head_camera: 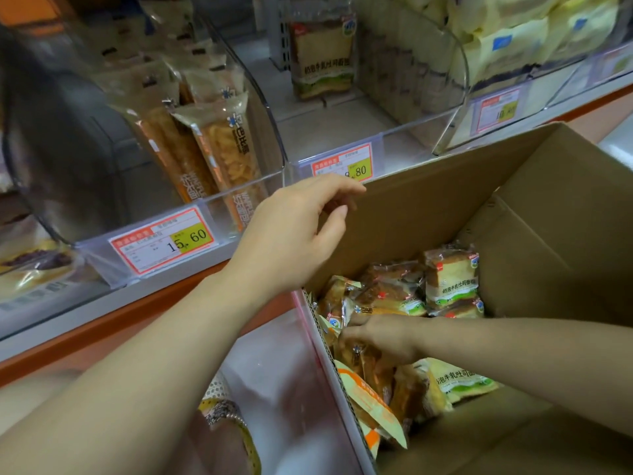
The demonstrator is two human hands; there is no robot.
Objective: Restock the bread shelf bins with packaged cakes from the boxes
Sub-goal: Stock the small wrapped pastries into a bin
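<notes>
Your left hand (pixel 294 234) is up at the shelf's front edge. Its fingers (pixel 352 190) curl over the top corner of the raised flap (pixel 428 214) of the cardboard box (pixel 548 255), and with the thumb on the inner face it pinches that flap. Your right hand (pixel 380 337) is down inside the box, fingers bent around one packaged cake (pixel 356 356) near the box's left wall, gripping it among the heap. More packaged cakes (pixel 448 282) lie loose on the box bottom, some stacked against the far flap.

The box stands just in front of the shelf (pixel 144 296), below the middle bin (pixel 325 132). That clear bin holds a single upright packet (pixel 322 56) at its back. The left bin (pixel 270 125) holds long bread packets (pixel 212 149) leaning toward the front. The right bin (pixel 459 80) is piled with yellow packs (pixel 513 39). Price tags (pixel 164 240) sit along the shelf's front edge.
</notes>
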